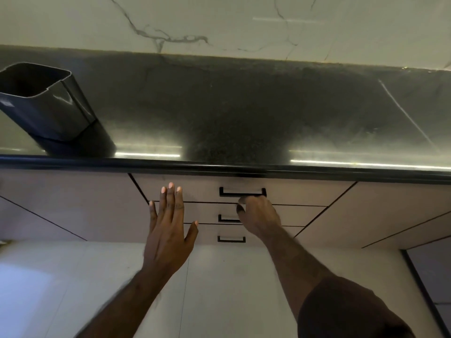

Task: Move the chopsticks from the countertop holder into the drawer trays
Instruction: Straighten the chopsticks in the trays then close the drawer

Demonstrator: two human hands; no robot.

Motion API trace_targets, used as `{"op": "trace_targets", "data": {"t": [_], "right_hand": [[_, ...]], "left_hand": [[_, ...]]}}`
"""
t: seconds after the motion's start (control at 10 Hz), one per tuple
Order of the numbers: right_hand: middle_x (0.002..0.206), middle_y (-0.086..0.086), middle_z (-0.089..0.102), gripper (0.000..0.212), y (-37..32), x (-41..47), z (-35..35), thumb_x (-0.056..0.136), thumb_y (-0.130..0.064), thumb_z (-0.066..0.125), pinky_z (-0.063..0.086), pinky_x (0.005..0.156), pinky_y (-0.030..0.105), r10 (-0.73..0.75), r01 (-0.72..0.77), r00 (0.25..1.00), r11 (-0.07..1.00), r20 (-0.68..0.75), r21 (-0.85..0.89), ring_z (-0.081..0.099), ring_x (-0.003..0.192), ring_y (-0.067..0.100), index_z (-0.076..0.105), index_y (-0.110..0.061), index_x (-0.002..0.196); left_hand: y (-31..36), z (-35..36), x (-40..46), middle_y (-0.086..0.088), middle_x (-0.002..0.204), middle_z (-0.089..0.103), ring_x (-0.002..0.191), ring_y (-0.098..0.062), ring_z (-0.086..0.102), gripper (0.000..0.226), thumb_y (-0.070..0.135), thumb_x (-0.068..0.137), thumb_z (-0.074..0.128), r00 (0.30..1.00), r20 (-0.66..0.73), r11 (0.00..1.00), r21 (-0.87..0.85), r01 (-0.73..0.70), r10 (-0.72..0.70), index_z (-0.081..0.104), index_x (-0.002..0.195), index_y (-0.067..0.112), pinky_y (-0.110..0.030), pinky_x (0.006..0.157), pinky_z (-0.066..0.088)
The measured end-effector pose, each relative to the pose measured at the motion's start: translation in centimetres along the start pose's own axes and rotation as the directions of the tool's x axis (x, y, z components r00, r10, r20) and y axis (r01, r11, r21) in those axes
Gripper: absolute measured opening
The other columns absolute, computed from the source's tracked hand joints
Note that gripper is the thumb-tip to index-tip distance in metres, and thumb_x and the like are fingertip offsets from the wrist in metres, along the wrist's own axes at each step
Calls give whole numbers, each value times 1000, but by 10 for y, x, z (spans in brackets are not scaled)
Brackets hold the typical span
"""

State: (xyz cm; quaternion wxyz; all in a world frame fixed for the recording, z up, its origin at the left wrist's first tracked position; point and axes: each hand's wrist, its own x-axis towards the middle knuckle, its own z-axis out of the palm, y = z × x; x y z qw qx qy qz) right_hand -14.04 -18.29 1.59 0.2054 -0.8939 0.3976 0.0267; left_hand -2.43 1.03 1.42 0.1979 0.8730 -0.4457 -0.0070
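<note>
Dark speckled stone countertop (244,113) across the middle of the view, glossy black rounded edge nearest, pale marble-veined wall (219,18) at the far side. Below the edge, pale wood-grain cabinet front with a stack of three shut drawers: top drawer (195,191), middle drawer (210,213), bottom drawer (207,234), each with a black bar handle. Pale tiled floor (97,276) near and below.

At far left on the countertop, dark grey rounded-square plastic holder (46,103), upright (leaning only through the wide lens), interior dark; chopsticks not visible in it, drawer trays hidden behind the shut fronts.

Right forearm with a dark sleeve (341,311) reaching up from lower right. Right hand (258,215) at the right end of the top drawer's black handle (241,192), fingers curled up under the bar, grasping it, though slightly blurred. Left hand (168,228) just left of it, released, fingers straight and together, thumb spread, palm toward the drawer fronts; contact with the wood impossible to tell.
</note>
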Motion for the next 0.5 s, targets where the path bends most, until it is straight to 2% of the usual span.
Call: {"op": "trace_targets", "data": {"t": [0.1,0.2,0.3,0.4,0.5], "right_hand": [[102,5,71,29,-2,-17,-19,95,-35,52,46,69,28,-54,54,998,999,-22,-9,56,77,16,67,-20,116],[98,2,71,31,-10,-29,-51,93,-42,52,44,67,26,-87,86,991,996,-103,-7,53,75,13,68,-21,110],[88,-2,68,32,-22,-44,-100,91,-48,52,44,60,25,-90,89,981,996,-171,-10,59,74,15,68,-25,106],[92,0,72,34,-36,-57,-152,88,-50,53,55,73,35,-129,123,960,992,-248,-36,66,85,23,68,-26,105],[95,0,74,36,-54,-73,-206,85,-52,53,55,78,37,-162,153,909,987,-384,-53,67,91,28,68,-28,107]], "left_hand": [[8,-17,-2,-16,161,2,149,-31,-2,75,44,92,35,997,-29,997,7,-75,76,9,152,8,-53,118,7],[19,-40,4,-16,162,3,150,-30,-2,75,41,92,41,991,-71,993,23,-112,113,11,152,7,-53,118,7],[33,-73,10,-12,162,-3,150,-27,-7,76,48,92,32,988,-85,991,57,-123,128,6,152,10,-50,119,2],[48,-113,21,-10,161,-9,149,-24,-15,77,52,91,25,978,-127,985,79,-153,162,2,152,12,-48,120,-4],[65,-167,34,-9,161,-8,149,-25,-12,79,43,91,39,953,-227,980,58,-191,199,1,152,11,-52,121,2]]}}
